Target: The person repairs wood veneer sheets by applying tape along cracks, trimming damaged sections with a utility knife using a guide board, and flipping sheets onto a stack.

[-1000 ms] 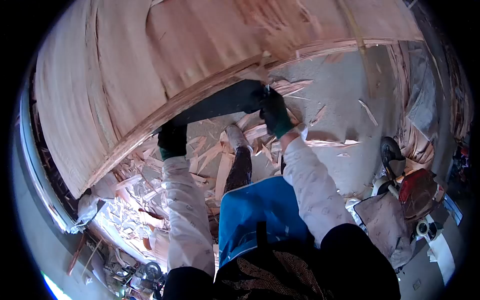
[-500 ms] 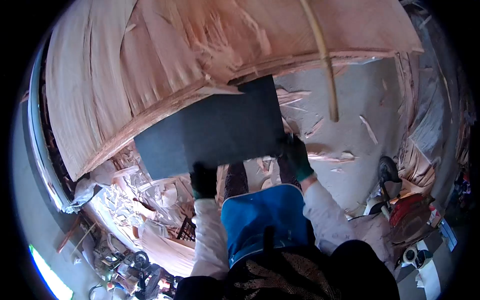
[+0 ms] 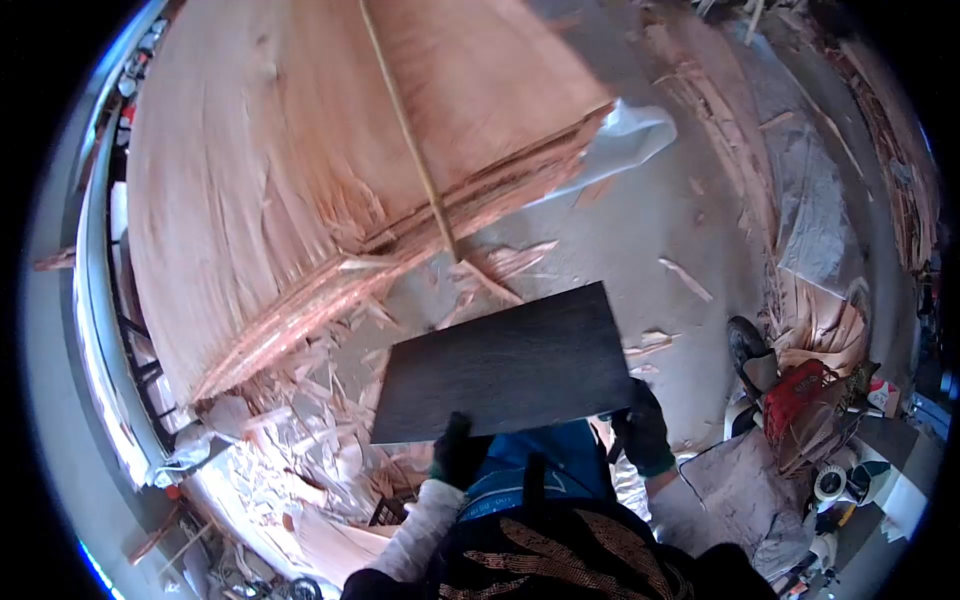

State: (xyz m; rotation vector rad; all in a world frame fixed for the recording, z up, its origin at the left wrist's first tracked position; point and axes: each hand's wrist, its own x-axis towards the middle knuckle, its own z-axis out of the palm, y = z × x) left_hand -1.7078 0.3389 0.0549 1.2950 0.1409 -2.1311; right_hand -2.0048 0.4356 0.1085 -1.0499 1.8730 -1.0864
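Observation:
A dark grey rectangular board is held in front of my body, tilted with its right side farther up. My left hand, in a dark glove, is closed on its near edge left of the middle, thumb on top. At the near right corner my right hand, also gloved, grips the board; its fingers are partly hidden. Beyond the board lies a large stack of thin wood veneer sheets with ragged edges. A blue apron shows behind the board's near edge.
A thin wooden stick lies across the stack. Torn veneer scraps litter the floor at left. On the right are a red bag-like item, a roll of tape and more veneer along plastic sheeting.
The board has come back from the stack's edge towards my body, both hands still on it. My view has turned to the right.

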